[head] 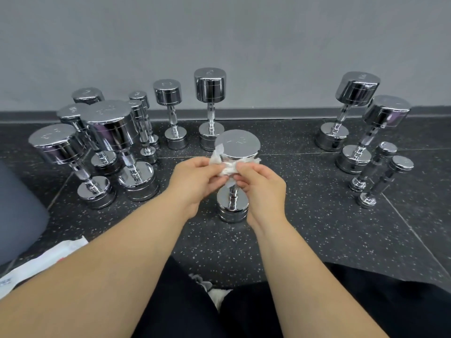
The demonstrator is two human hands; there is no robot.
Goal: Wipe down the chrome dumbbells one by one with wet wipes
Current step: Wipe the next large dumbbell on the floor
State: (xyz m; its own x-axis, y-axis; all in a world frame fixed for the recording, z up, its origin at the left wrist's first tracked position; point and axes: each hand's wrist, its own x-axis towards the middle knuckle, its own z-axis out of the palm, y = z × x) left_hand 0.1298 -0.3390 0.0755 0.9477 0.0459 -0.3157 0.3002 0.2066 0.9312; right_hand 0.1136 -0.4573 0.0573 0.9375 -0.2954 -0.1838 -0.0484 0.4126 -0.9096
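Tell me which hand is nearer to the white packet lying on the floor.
Left. The left hand pinches the wipe at the centre dumbbell, on the side toward the white packet; the right hand pinches the same wipe on the other side, farther away.

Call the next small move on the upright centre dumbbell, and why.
Probably slide the wet wipe down the handle. The left hand and right hand both pinch it, bunched just under the top head of the centre dumbbell, while the handle and the lower head below show bare chrome.
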